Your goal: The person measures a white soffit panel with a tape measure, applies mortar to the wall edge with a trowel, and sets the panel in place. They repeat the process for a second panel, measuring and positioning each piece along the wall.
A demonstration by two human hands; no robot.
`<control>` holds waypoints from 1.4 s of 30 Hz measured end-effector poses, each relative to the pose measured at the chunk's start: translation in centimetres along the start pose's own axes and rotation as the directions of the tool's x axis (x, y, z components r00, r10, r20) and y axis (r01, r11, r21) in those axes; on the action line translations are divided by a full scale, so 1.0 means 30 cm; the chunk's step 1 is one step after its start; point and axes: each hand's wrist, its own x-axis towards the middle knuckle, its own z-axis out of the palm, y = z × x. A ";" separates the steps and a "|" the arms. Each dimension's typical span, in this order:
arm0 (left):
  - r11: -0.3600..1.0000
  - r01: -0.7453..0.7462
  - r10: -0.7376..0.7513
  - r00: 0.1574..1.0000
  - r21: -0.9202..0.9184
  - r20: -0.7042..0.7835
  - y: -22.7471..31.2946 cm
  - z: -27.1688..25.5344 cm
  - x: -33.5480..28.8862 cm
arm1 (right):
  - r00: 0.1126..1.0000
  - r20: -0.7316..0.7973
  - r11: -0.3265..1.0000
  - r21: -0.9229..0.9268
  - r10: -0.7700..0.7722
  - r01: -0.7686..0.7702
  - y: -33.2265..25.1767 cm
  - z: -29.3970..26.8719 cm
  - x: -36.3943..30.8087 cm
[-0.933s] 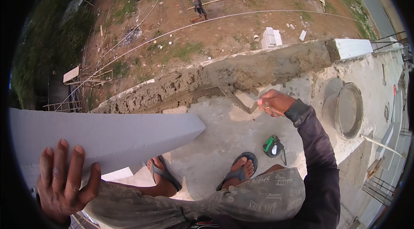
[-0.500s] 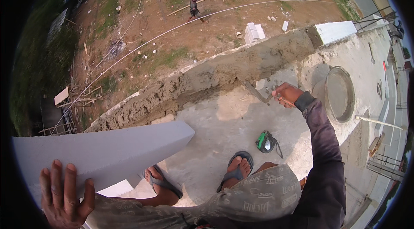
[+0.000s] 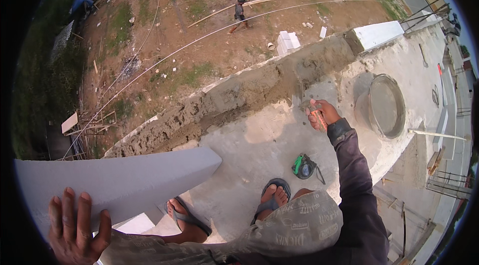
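Note:
My left hand (image 3: 77, 227) lies with its fingers spread against the side of a long pale grey block (image 3: 139, 177) at the lower left. In my closed right hand (image 3: 327, 114) is the orange handle of a trowel (image 3: 318, 117). Its blade is hard to make out near the inner side of a wet mortar bed (image 3: 239, 93). That rough grey strip runs diagonally along the edge of the concrete surface, smoother toward the right. A white block (image 3: 379, 35) sits at the strip's far right end.
To the right of my right hand stands a round bucket (image 3: 388, 108) of grey mix. A green and black tape measure (image 3: 305, 167) lies before my sandalled feet (image 3: 273, 197). Beyond the edge, a person (image 3: 239, 15) walks on the dirt ground below, near stacked white blocks (image 3: 288, 42).
My right hand has moved slightly left with the trowel, whose blade has swung round from pointing left. My left hand stays on the block. The person below has walked right.

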 end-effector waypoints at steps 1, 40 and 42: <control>1.000 -0.006 0.007 1.000 -0.010 0.019 0.005 -0.006 -0.002 | 0.999 -0.011 0.995 0.085 0.045 -0.044 0.021 0.009 -0.011; 0.992 -0.042 0.064 0.981 -0.123 0.181 -0.002 0.070 -0.086 | 0.683 0.078 -0.378 -0.875 -0.727 -0.302 -0.270 0.282 -0.087; 0.992 -0.043 0.064 0.982 -0.117 0.180 0.001 0.073 -0.090 | 0.682 0.084 -0.366 -0.888 -0.726 -0.280 -0.229 0.245 -0.124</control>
